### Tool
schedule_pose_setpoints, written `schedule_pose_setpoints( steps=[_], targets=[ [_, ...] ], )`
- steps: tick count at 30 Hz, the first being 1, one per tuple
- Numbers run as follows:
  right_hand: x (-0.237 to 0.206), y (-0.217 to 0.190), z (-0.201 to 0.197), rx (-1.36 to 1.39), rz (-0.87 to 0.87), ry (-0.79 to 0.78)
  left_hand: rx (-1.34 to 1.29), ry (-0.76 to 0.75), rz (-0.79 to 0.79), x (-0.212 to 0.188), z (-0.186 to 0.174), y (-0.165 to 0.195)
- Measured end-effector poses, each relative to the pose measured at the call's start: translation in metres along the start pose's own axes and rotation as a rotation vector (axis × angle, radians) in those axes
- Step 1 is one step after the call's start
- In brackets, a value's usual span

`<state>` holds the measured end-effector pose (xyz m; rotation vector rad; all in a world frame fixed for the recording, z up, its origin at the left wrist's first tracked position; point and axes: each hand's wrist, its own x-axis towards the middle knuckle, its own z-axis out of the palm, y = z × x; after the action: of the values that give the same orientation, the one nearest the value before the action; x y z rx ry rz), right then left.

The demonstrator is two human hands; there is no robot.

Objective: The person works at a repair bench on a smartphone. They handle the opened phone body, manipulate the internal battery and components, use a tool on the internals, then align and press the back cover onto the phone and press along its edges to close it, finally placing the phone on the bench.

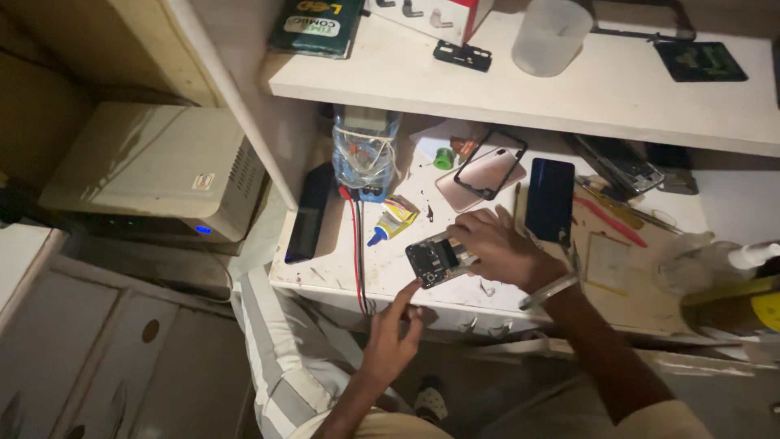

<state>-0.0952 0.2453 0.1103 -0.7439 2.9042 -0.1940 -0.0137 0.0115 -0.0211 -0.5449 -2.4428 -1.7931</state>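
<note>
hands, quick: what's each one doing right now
Left hand: not gripping, index finger stretched up to the edge of the opened phone.
Right hand: closed on the opened phone, holding it on the workbench.

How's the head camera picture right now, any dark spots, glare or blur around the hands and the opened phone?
Head view: dim, warm light; the opened phone under the right hand is readable but soft; the left hand sits in shadow below the desk edge; lower corners very dark; mild sheen on the pink phone back.
</note>
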Motion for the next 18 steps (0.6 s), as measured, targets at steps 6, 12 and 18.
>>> schedule_pose_setpoints(
  steps=[6, 12, 18],
  targets=[
    [-0.019, -0.014, -0.007, 0.097, -0.069, 0.214, -0.734, 0.018, -0.314, -0.009, 0.002, -0.01],
    [-0.035, -0.065, 0.015, 0.228, 0.013, 0.33, -1.02, -0.14, -0.531, 0.0, -0.01, 0.005],
    [-0.062, -0.096, 0.033, 0.226, 0.08, 0.301, -1.173, -0.117, -0.652, 0.001, -0.019, 0.025]
  ],
)
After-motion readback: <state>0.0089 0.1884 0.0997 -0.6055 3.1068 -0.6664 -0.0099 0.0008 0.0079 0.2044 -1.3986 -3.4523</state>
